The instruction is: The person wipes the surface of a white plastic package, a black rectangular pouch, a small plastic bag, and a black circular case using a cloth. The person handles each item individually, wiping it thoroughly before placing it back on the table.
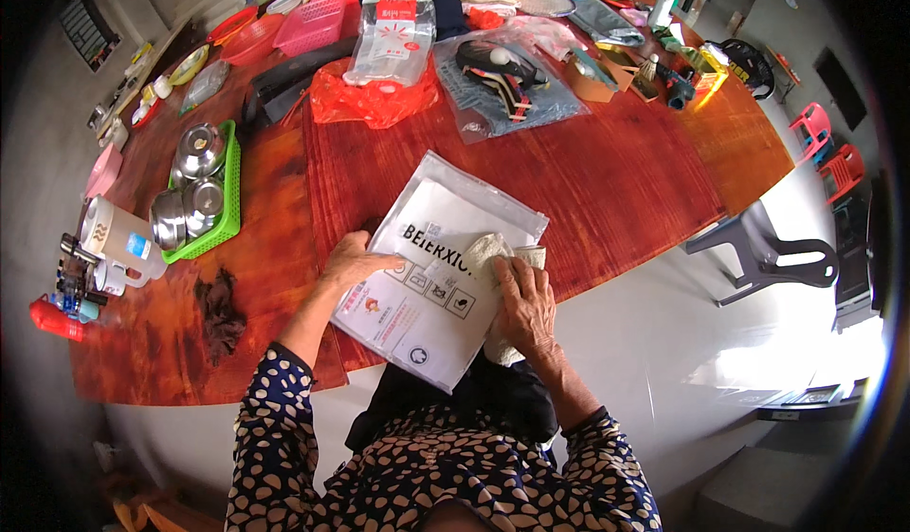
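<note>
The clear flat package (403, 281) was over the table's (626, 181) near edge, in front of the person's body, its long axis slanting from near left to far right, the printed face up and its heading toward the far end. The left hand (353, 265) had its grip pinching the left edge, thumb on top. The right hand's (527, 309) grip was closed on a pale cloth (488, 250), pressed against the package's right side. I couldn't tell whether the package touched the table.

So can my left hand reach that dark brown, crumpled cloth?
Probably yes: only reddish wooden table lies between your left hand and the dark, crumpled cloth, though that hand must first release the flat, clear plastic packet.
</note>
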